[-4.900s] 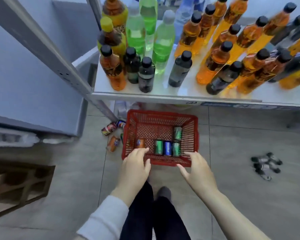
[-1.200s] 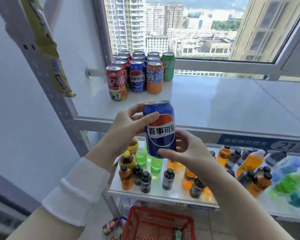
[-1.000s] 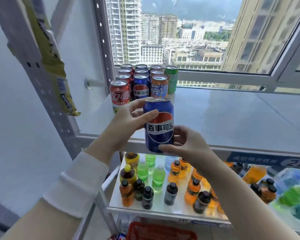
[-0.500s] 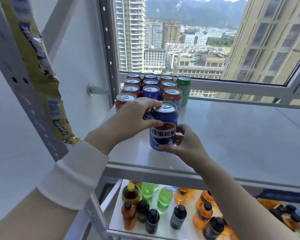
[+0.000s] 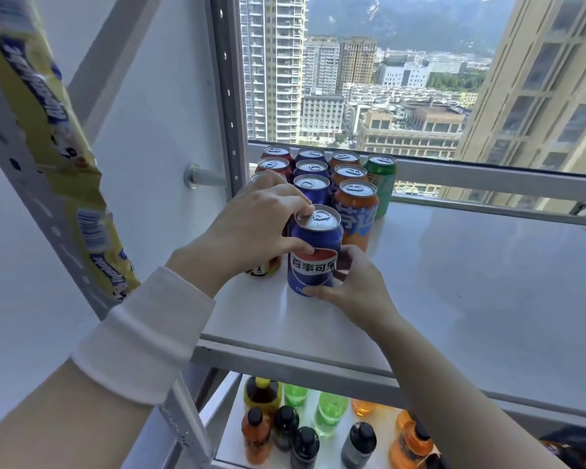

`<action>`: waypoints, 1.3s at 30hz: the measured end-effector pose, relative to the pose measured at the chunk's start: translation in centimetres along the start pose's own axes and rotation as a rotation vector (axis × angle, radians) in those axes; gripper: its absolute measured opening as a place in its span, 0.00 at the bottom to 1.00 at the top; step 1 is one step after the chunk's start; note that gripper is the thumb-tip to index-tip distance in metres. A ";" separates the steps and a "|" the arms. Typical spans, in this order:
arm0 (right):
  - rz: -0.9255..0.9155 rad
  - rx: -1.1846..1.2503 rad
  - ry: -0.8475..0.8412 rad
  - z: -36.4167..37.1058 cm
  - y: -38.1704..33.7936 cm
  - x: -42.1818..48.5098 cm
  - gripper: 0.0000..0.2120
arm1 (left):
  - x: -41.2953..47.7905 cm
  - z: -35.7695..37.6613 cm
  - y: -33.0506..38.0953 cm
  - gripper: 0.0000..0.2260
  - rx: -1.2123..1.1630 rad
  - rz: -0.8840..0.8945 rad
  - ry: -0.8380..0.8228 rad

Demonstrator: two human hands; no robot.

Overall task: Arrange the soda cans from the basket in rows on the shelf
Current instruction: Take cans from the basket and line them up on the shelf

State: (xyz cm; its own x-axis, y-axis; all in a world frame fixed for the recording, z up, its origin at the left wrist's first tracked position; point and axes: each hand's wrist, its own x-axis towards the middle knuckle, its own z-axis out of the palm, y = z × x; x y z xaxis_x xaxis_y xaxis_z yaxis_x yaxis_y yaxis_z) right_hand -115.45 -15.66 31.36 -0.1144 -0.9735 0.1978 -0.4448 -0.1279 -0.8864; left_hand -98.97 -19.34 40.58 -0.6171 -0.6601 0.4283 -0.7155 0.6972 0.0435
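Two hands grip the blue can (image 5: 313,262), left hand (image 5: 257,225) over its rim and right hand (image 5: 356,289) round its base, axis vertical on the shelf (image 5: 454,282), just left of the front orange can (image 5: 356,214), apparently fully seated.

A soft white cuff (image 5: 142,333) wraps the forearm just behind the left hand (image 5: 251,228); the right hand (image 5: 359,292) and its forearm are bare.
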 end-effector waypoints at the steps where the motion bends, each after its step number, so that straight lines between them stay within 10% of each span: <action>1: 0.004 0.002 0.002 0.1 0.0 0.2 0.29 | 0.1 0.1 -0.1 0.25 0.006 -0.004 0.001; 39: 0.005 -0.048 0.142 2.0 0.2 2.4 0.34 | 2.0 0.4 -1.3 0.22 -0.049 -0.114 -0.100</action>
State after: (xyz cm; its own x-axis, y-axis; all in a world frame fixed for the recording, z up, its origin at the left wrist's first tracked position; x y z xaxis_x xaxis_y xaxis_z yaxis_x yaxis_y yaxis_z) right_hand -113.99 -18.40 30.84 -0.2391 -0.9372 0.2539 -0.4860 -0.1109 -0.8669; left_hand -99.40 -21.70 41.03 -0.5642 -0.7584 0.3263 -0.7673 0.6276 0.1321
